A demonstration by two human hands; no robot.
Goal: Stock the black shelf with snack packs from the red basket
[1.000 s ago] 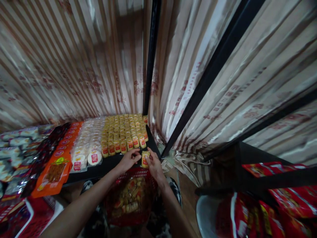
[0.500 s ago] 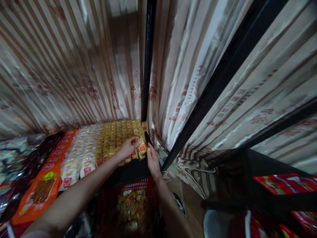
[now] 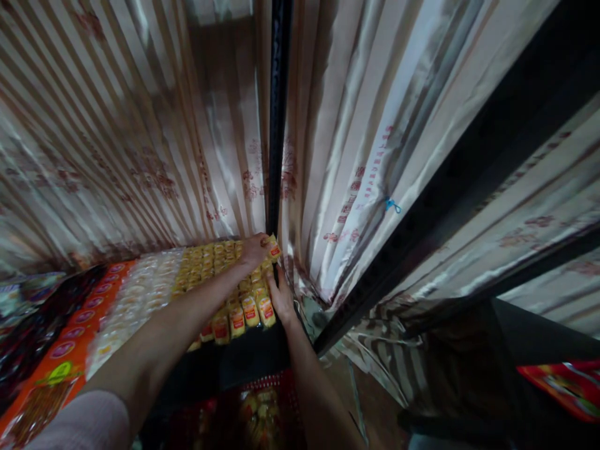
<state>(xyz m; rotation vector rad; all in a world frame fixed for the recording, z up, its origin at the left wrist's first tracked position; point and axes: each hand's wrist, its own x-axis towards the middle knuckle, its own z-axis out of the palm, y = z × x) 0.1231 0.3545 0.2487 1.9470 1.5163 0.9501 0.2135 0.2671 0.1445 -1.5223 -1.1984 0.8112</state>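
Note:
Rows of small yellow wrapped snack packets [image 3: 237, 319] with red labels stand on a dark shelf [image 3: 225, 362]. My left hand [image 3: 254, 249] reaches to the back right corner of these rows, its fingers closed on a single snack packet [image 3: 272, 247] by the dark upright post. Lower down, my right hand [image 3: 281, 297] lies along the right side of the end row, its fingers stretched out and holding nothing. The fingertips are close to the packets; whether they touch is hard to see in the dim light.
White wrapped packets [image 3: 140, 287] and an orange bag [image 3: 70, 337] lie to the left. A red basket [image 3: 285, 382] with more yellow packets is below the shelf edge. Black posts [image 3: 276, 125] and striped curtains [image 3: 323, 156] enclose the corner. Red packages [image 3: 562, 381] lie at right.
My left hand has moved from the front of the end rows to the back right corner, with a snack packet now in its fingers. My right hand stays beside the end row.

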